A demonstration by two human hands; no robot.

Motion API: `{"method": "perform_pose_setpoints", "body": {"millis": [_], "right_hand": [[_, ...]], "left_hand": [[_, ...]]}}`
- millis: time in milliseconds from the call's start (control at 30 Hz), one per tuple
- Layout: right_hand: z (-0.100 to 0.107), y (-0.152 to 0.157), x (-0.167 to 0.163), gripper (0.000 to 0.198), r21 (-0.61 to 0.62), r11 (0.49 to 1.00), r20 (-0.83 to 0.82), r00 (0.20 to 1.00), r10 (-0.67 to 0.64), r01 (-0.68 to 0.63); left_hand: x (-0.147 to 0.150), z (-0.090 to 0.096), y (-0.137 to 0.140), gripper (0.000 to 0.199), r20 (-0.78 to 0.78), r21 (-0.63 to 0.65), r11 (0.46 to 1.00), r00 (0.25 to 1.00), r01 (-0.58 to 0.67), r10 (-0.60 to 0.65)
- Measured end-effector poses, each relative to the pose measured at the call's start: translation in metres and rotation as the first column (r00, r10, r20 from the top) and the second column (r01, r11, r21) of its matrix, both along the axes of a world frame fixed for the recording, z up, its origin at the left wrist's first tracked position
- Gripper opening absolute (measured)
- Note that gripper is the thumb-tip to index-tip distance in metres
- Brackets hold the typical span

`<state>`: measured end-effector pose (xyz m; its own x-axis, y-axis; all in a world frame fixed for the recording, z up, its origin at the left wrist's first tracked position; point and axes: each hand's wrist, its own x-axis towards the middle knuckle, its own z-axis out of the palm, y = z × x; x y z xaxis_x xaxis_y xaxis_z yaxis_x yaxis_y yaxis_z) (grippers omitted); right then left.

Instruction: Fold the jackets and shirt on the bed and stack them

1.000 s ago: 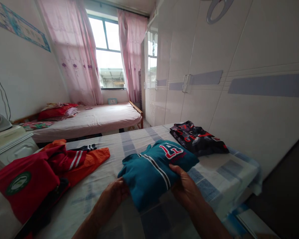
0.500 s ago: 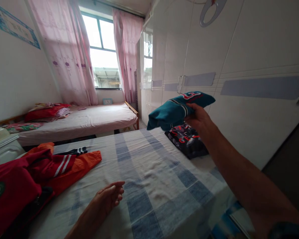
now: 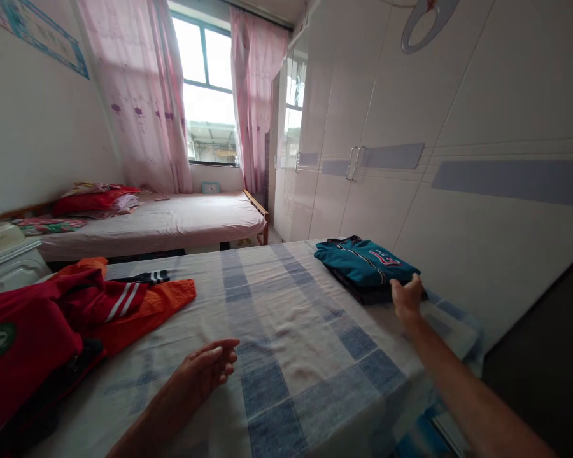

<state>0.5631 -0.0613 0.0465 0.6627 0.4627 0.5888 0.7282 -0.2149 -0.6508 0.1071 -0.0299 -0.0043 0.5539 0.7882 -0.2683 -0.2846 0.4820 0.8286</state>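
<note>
A folded teal jacket with a red-and-white letter patch and a striped zip line lies at the right of the bed. Beneath it a dark folded garment shows only along its edges. My right hand grips the jacket's near right edge, thumb toward the front and the fingertips partly hidden. Over the checked bedsheet hovers my left hand, empty, its fingers loosely bent and apart. To its left lie a crimson jacket with white sleeve stripes and an orange garment, both unfolded.
A white wardrobe runs along the right side. Beyond the near bed stands a second bed with a red bundle, below a window with pink curtains. A white cabinet stands at the left.
My right hand has lowered the teal jacket from the air onto the dark folded garment and still holds its edge. My left hand stays almost in place. The view has shifted slightly.
</note>
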Motion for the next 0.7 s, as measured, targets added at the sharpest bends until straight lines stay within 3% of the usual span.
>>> {"method": "perform_pose_setpoints", "body": {"millis": [67, 167, 233, 333, 400, 567, 700], "right_hand": [[-0.022, -0.004, -0.018, 0.058, 0.014, 1.000, 0.013, 1.000, 0.026, -0.026], [-0.050, -0.008, -0.050, 0.055, -0.032, 0.974, 0.137, 0.964, 0.226, -0.224], [-0.065, -0.011, -0.068, 0.050, -0.179, 0.934, 0.193, 0.920, 0.342, -0.310], [-0.079, -0.015, -0.081, 0.044, -0.452, 0.827, 0.175, 0.875, 0.451, -0.336], [-0.084, -0.016, -0.080, 0.044, -0.532, 0.781, 0.173, 0.861, 0.478, -0.326], [-0.095, -0.007, -0.061, 0.048, -0.530, 0.784, 0.186, 0.858, 0.479, -0.323], [-0.108, 0.001, -0.044, 0.045, -0.513, 0.783, 0.169, 0.852, 0.495, -0.353]], "left_hand": [[-0.001, -0.001, 0.000, 0.025, 0.004, 0.014, 1.000, 1.000, 0.004, -0.004], [-0.001, 0.000, 0.001, 0.025, 0.015, 0.049, 0.999, 1.000, 0.010, -0.011], [-0.001, 0.000, 0.000, 0.025, 0.020, 0.063, 0.998, 1.000, 0.012, -0.013], [0.001, 0.001, -0.001, 0.025, 0.030, 0.086, 0.996, 0.999, 0.011, -0.013], [0.001, 0.002, -0.002, 0.025, 0.043, 0.111, 0.994, 0.999, 0.017, -0.022], [0.002, 0.004, -0.003, 0.029, 0.023, 0.200, 0.979, 0.999, 0.032, -0.037], [0.004, 0.002, -0.003, 0.031, -0.077, 0.276, 0.961, 0.997, 0.004, 0.018]]}}
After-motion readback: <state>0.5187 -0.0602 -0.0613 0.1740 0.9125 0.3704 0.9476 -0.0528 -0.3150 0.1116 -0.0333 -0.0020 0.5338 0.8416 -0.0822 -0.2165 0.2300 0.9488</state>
